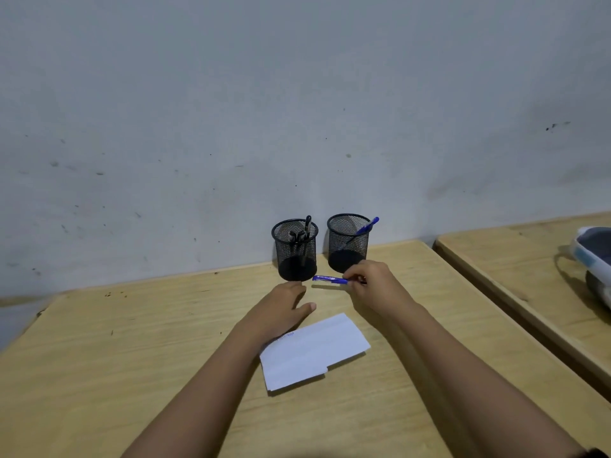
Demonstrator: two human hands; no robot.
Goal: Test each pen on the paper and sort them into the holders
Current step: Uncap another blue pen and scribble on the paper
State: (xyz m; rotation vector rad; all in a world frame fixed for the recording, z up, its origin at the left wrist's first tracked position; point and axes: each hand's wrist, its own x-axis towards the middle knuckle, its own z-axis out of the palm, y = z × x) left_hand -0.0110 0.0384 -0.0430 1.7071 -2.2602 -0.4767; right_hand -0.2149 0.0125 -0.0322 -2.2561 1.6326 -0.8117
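A: Head view. What is the biggest thing?

B: The wooden table (132, 358). It stands against a grey wall (297, 94) with dark spots.

A: What lies on the table?

B: A white paper (314, 352), near the front. It has some small blue writing at its far left edge, too tiny to read.

A: And the holders?

B: Two black mesh ones at the back, side by side. The left holder (295, 251) has dark pens (307, 226) in it. The right holder (348, 242) has one blue pen (365, 229), leaning.

A: The hands?

B: The left hand (281, 312) is flat and loose on the table, holding nothing. The right hand (377, 285) pinches another blue pen (329, 279) at one end, just in front of the holders. It has print on it, too blurry to read.
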